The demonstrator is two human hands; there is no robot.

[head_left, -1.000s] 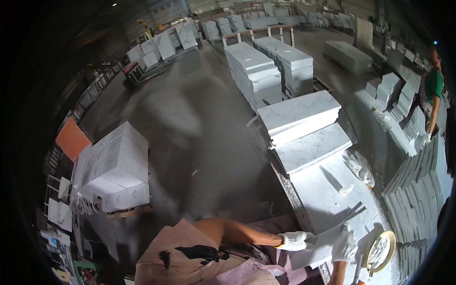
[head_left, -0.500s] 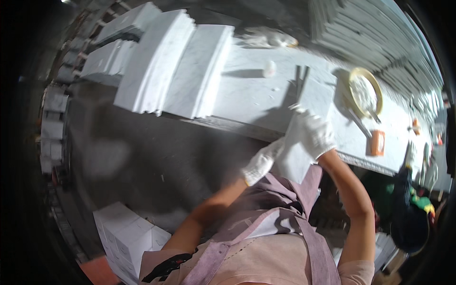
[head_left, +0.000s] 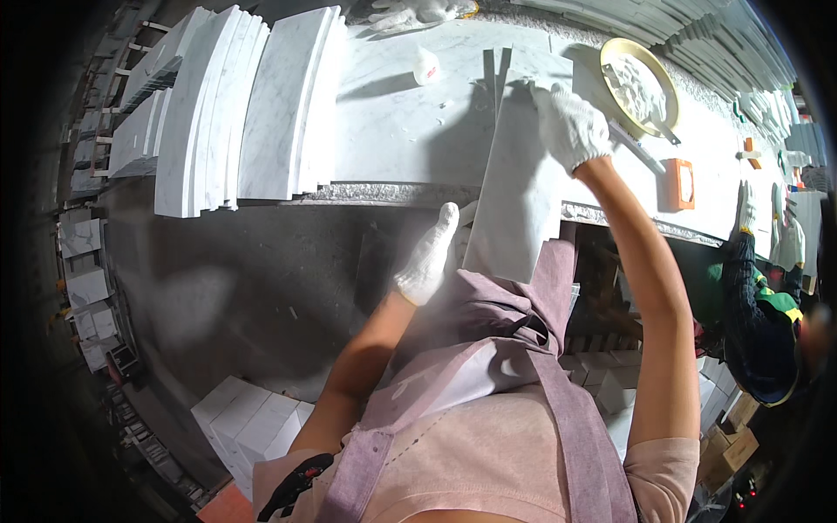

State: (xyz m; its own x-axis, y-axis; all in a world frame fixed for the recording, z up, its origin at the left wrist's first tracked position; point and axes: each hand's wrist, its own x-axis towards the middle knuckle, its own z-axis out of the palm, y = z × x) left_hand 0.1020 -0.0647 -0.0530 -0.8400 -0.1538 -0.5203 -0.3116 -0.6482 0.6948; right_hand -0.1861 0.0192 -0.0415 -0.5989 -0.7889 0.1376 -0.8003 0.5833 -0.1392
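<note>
A long pale marble slab (head_left: 514, 192) slants across the bench's front edge, its near end close to my apron. My right hand (head_left: 571, 131), in a white knit glove, is over the slab's far right part with its fingers bent together. Anything pinched at those fingertips is too small or hidden to make out. Beside the slab's near left edge is my left hand (head_left: 425, 261), also gloved, with the thumb raised and apart. Its other fingers reach toward the slab's edge and are partly hidden by it. Two narrow strips (head_left: 495, 65) show by the slab's far end.
Stacked marble slabs (head_left: 283, 105) stand on the left of the bench (head_left: 375, 131). A small white bottle (head_left: 425, 66) and a spare glove (head_left: 418, 13) lie behind. At right are a yellow bowl of white paste (head_left: 641, 87), an orange block (head_left: 681, 184) and a co-worker's sleeve (head_left: 741, 279).
My right hand has slid farther along the slab toward its far end. My left hand has moved back from the slab's face to its left side, thumb now lifted. The view has shifted too.
</note>
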